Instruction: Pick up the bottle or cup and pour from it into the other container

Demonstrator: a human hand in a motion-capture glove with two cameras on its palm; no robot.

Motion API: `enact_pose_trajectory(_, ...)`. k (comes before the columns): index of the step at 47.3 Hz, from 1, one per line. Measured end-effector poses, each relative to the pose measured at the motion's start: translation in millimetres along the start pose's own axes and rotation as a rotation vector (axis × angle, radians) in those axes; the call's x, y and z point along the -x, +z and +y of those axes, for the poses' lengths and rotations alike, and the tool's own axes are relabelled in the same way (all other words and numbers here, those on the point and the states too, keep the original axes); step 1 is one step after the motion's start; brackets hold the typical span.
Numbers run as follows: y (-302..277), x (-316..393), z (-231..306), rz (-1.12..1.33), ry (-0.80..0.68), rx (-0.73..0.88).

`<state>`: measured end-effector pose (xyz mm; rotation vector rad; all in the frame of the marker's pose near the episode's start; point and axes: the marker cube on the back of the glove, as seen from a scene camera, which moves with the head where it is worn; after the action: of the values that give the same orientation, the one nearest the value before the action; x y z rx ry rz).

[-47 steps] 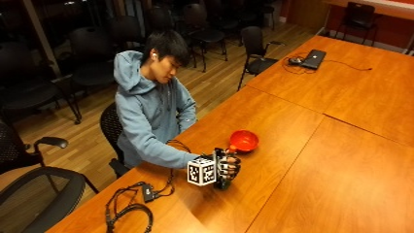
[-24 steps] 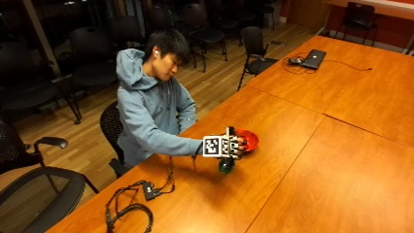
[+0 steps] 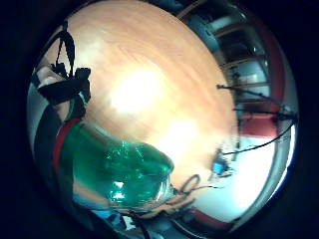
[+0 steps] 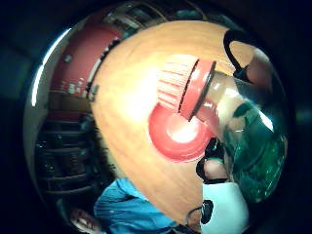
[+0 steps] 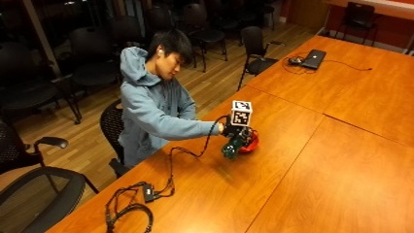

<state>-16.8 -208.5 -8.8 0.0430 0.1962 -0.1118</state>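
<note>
Now mid-pour: right hand point(image 5: 232, 130) wrapped around green bottle point(image 5: 231, 148), fingers point(image 4: 214, 168) curled on its body, bottle lifted off wooden table point(image 5: 310, 160) and tilted, red cap end point(image 4: 195, 90) over red bowl point(image 4: 176, 135). Cap looks on, so probably nothing flowing; cannot tell for sure. Best to keep neck centred above bowl's middle, tip slowly, hold mouth low and just above rim, avoid knocking bowl.
</note>
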Motion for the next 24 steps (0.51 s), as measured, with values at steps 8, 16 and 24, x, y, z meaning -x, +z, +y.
enact_pose_trajectory(8, 1.6, 47.6, -16.3, 0.43, 0.009, 0.079)
enact_pose_trajectory(16, 11.0, 96.5, -27.6, 0.64, -0.065, 0.12)
enact_pose_trajectory(24, 17.3, 115.8, -33.2, 0.872, -0.089, 0.158)
